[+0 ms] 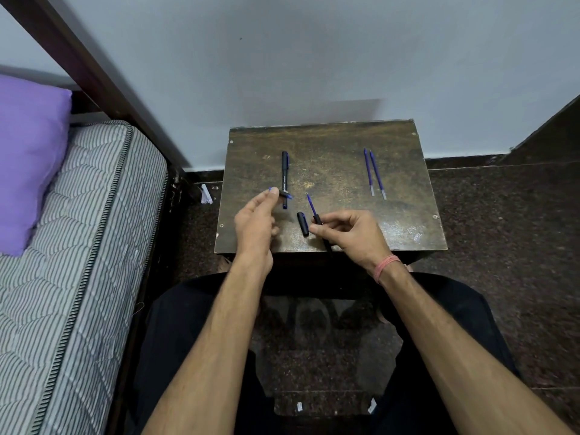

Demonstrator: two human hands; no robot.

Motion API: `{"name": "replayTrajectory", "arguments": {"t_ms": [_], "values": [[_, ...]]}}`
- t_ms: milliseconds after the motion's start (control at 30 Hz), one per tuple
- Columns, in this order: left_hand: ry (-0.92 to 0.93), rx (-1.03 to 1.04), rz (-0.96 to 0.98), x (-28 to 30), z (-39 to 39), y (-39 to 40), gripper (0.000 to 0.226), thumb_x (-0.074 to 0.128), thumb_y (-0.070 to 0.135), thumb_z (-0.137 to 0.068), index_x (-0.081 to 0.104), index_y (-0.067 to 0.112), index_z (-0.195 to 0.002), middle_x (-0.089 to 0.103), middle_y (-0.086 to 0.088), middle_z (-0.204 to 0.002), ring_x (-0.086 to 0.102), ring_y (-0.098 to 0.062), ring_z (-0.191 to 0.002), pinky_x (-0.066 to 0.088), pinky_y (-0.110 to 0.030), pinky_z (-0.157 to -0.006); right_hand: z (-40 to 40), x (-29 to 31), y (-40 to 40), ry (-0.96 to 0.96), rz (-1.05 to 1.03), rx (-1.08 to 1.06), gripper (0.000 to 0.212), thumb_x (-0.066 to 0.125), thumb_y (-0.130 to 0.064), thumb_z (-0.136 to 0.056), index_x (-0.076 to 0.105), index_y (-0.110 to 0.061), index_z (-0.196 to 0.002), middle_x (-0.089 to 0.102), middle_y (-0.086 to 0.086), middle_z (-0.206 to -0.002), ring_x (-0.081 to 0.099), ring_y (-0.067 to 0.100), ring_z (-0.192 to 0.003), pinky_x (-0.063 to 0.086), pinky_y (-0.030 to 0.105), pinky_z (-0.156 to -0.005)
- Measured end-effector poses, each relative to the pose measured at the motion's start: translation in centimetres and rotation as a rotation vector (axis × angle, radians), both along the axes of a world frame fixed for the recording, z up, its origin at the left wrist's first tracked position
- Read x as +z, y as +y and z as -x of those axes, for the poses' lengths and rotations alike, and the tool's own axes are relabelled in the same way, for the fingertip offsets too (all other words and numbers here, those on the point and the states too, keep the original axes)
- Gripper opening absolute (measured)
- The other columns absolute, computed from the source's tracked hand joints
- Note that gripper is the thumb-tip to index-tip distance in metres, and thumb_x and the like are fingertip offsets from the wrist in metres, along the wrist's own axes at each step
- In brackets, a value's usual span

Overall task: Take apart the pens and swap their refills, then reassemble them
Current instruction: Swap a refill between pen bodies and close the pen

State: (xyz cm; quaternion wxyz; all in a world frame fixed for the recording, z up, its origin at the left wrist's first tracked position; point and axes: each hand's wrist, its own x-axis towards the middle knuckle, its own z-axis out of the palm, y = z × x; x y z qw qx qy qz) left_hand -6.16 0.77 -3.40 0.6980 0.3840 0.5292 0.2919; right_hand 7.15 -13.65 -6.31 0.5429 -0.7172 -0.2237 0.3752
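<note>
Small dark wooden table (pixel 405 233), seen from above, set against a pale wall.

Right hand (pixel 351 233): fingers curled round a black pen barrel (pixel 317 220), thumb and forefinger pinching it near its open end. Blue refill (pixel 311 205) standing out of that barrel, long axis running from 5 o'clock at the fingers up to 11 o'clock at its free tip. Lower end of the barrel passing under the palm toward the near table edge.

Left hand (pixel 255 226): fingertips closed in a pinch on a small dark piece with blue showing at either side (pixel 284 194), probably the tip section of the open pen; exact identity too small to tell. Other fingers loosely folded.

Black cap (pixel 303 224): lying flat between the two hands, just at 9 o'clock of the right fingertips, untouched.

Second pen (pixel 284 178): whole and capped, lying along the 12-to-6 line, its lower end just beyond the left fingertips.

Two loose blue refills (pixel 375 174): side by side near the far right corner, at 1 o'clock of the right hand, well apart from both hands.

Governing relation, by judgement: refill tip at 11 o'clock of the right grip, left pinch at 10 o'clock of that tip and the nearer free hand for pulling or capping it.

Off table: striped mattress (pixel 78 246) and purple pillow (pixel 28 158) at 9 o'clock.
</note>
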Motion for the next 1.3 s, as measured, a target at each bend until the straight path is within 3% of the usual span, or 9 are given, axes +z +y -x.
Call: {"name": "replayTrajectory", "arguments": {"t_ms": [233,433,600,767,933,1067,1167,1233,1300], "values": [[-0.029,-0.038,0.018,0.5,-1.2,0.1,0.009,0.083,0.026,-0.101,0.079,0.021,-0.108,0.082,0.011,-0.084,0.039,-0.001,-0.053,0.032,-0.015,-0.042,-0.4,-0.3,-0.1,-0.003,-0.021,0.050,0.024,0.097,-0.031,-0.085,0.090,-0.022,-0.107,0.087,0.011,-0.098,0.079,0.046,-0.106,0.061,0.068,-0.099],[0.018,-0.086,-0.042,1.0,-1.1,-0.5,0.010,0.084,0.030,-0.100,0.080,0.022,-0.104,0.087,-0.003,-0.108,0.039,-0.003,-0.055,0.034,-0.019,-0.050,-0.5,0.0,-0.2,0.006,-0.018,0.081,0.022,0.096,-0.034,-0.085,0.091,-0.027,-0.106,0.087,0.006,-0.097,0.080,0.042,-0.106,0.061,0.067,-0.100],[0.008,-0.090,-0.097,0.8,-1.2,-0.7,0.011,0.083,0.027,-0.101,0.080,0.018,-0.107,0.087,-0.006,-0.106,0.046,0.004,-0.050,0.038,-0.021,-0.057,-0.4,0.0,-0.2,0.015,-0.042,0.105,0.042,0.096,-0.060,-0.073,0.090,-0.033,-0.105,0.088,0.002,-0.098,0.083,0.033,-0.103,0.063,0.065,-0.100],[0.016,-0.138,-0.167,0.5,-1.1,-0.9,0.027,0.082,0.026,-0.101,0.079,0.007,-0.121,0.087,-0.002,-0.099,0.060,0.010,-0.054,0.046,-0.027,-0.089,-0.7,-0.4,-0.2,0.032,-0.062,0.122,0.052,0.096,-0.067,-0.069,0.090,-0.032,-0.107,0.088,0.003,-0.101,0.084,0.029,-0.104,0.063,0.063,-0.101],[0.040,-0.195,-0.243,0.2,-1.0,-1.1,0.022,0.082,0.025,-0.102,0.081,0.009,-0.117,0.086,0.001,-0.090,0.060,0.011,-0.054,0.046,-0.007,-0.062,-0.7,-0.6,-0.1,0.003,-0.052,0.117,0.040,0.097,-0.058,-0.075,0.090,-0.034,-0.106,0.088,0.001,-0.099,0.085,0.027,-0.101,0.064,0.061,-0.100],[0.015,-0.163,-0.227,0.6,-1.1,-1.2,0.019,0.082,0.030,-0.101,0.080,0.015,-0.114,0.087,0.001,-0.094,0.060,0.011,-0.056,0.060,-0.037,-0.094,-0.7,-0.7,-0.1,0.011,-0.045,0.116,0.034,0.096,-0.052,-0.078,0.090,-0.033,-0.106,0.088,-0.001,-0.100,0.085,0.022,-0.101,0.065,0.056,-0.102],[-0.017,-0.129,-0.205,0.8,-1.1,-1.3,0.018,0.082,0.028,-0.102,0.080,0.015,-0.114,0.084,0.008,-0.084,0.059,0.011,-0.054,0.044,-0.065,-0.118,-0.7,-0.7,-0.1,0.014,-0.047,0.118,0.034,0.096,-0.051,-0.078,0.090,-0.033,-0.106,0.088,0.000,-0.100,0.085,0.021,-0.100,0.065,0.055,-0.103],[-0.020,-0.098,-0.206,0.6,-1.2,-1.2,0.020,0.082,0.028,-0.102,0.079,0.013,-0.115,0.079,0.013,-0.075,0.059,0.011,-0.054,0.049,-0.064,-0.115,-0.7,-0.7,-0.1,0.004,-0.044,0.119,0.033,0.096,-0.052,-0.078,0.090,-0.034,-0.106,0.088,-0.001,-0.100,0.085,0.021,-0.100,0.065,0.054,-0.102],[-0.017,-0.070,-0.215,0.4,-1.3,-1.1,0.021,0.082,0.028,-0.102,0.079,0.012,-0.116,0.082,0.010,-0.081,0.059,0.011,-0.054,0.057,-0.048,-0.098,-0.7,-0.8,-0.1,0.002,-0.048,0.118,0.033,0.096,-0.052,-0.079,0.090,-0.034,-0.106,0.088,-0.001,-0.099,0.085,0.020,-0.100,0.066,0.053,-0.102]]}}
